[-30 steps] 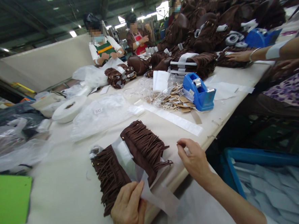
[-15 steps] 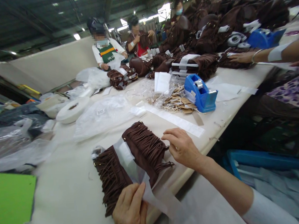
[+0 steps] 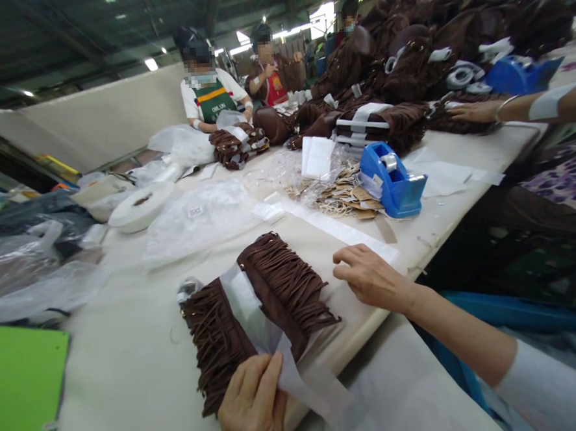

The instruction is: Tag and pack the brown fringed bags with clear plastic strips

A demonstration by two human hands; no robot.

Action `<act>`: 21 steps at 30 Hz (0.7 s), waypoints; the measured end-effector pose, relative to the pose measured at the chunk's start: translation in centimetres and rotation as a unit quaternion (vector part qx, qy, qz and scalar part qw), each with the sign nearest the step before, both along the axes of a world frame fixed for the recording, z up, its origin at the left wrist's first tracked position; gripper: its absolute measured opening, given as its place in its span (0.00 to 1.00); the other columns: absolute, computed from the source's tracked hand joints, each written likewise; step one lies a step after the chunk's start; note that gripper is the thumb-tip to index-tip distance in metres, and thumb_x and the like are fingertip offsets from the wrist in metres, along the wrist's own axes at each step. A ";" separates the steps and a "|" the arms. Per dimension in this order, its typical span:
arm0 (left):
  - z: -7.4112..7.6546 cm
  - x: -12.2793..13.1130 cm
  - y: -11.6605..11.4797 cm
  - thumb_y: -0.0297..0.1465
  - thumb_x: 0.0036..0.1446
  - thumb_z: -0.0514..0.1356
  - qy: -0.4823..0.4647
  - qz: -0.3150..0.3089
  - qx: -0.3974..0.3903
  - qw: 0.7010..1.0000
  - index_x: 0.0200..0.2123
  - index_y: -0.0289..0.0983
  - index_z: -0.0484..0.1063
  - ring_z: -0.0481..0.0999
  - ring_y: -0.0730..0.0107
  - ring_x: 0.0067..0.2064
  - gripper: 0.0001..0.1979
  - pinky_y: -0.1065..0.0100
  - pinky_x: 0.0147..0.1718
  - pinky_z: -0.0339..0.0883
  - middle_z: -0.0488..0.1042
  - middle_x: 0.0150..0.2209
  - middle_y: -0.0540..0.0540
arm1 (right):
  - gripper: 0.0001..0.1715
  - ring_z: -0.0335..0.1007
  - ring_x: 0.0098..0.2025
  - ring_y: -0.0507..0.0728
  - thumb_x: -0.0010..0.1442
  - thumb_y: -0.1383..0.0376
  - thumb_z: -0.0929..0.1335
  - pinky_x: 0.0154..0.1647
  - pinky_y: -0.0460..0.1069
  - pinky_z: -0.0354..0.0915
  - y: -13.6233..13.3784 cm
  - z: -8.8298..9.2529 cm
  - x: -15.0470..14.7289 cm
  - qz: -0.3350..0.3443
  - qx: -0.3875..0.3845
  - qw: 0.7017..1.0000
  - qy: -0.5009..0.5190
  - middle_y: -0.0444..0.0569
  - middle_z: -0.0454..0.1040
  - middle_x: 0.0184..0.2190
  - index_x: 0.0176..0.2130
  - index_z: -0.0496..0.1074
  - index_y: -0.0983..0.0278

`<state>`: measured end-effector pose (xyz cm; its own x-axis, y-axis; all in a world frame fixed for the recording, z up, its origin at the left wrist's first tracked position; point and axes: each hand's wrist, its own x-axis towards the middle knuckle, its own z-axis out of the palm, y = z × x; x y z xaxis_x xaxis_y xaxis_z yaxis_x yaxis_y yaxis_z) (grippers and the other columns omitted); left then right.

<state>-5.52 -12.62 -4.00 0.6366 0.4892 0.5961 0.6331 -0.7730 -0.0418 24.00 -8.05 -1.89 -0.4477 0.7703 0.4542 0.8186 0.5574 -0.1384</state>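
A dark brown fringed bag lies on the table in front of me, its long fringes spread to both sides. A translucent white paper strip crosses its middle and hangs over the near edge. My left hand pinches this strip at the bag's near end, thumb against fingers. To the right of the bag, my right hand hovers over the table edge, fingers loosely bent and apart, with nothing visible in them. A blue tape dispenser stands beyond it.
Tags with strings lie beside the dispenser. A white roll and plastic bags are at left. Brown bags are heaped at the back. A co-worker's arm reaches in from the right; a blue crate stands below the table.
My right hand has drawn away from the bag's fringe, to the right. My left hand stays at the paper strip. The view has shifted slightly.
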 end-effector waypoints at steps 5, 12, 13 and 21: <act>0.0 0.0 0.1 0.23 0.56 0.55 0.007 -0.004 0.005 1.000 0.44 0.29 0.70 0.71 0.64 0.40 0.12 0.65 0.41 0.67 0.71 0.37 0.40 | 0.21 0.60 0.49 0.58 0.48 0.77 0.61 0.48 0.54 0.58 -2.0 1.3 -2.9 0.037 0.009 0.992 0.123 0.55 0.66 0.47 0.42 0.69 0.65; 0.1 0.0 0.0 0.23 0.57 0.54 0.017 -0.005 0.000 1.000 0.44 0.28 0.69 0.70 0.64 0.41 0.12 0.65 0.41 0.67 0.70 0.38 0.40 | 0.13 0.63 0.41 0.58 0.51 0.78 0.60 0.41 0.53 0.59 -0.6 0.0 -3.1 -0.023 0.029 0.997 0.072 0.54 0.70 0.37 0.28 0.69 0.66; 0.1 0.0 0.0 0.23 0.57 0.54 0.014 -0.003 -0.001 1.000 0.44 0.28 0.69 0.70 0.63 0.41 0.12 0.65 0.41 0.67 0.70 0.38 0.40 | 0.13 0.63 0.41 0.59 0.50 0.78 0.59 0.40 0.53 0.59 -1.0 0.0 -2.5 -0.050 0.035 0.995 0.084 0.56 0.70 0.37 0.29 0.69 0.66; 0.3 -0.1 -0.2 0.21 0.55 0.54 0.015 0.000 -0.009 1.000 0.46 0.30 0.69 0.71 0.63 0.41 0.14 0.65 0.41 0.68 0.70 0.38 0.40 | 0.06 0.66 0.25 0.54 0.56 0.67 0.63 0.26 0.47 0.57 -11.1 -2.3 -7.6 -0.115 -0.180 0.961 0.174 0.47 0.69 0.23 0.28 0.66 0.64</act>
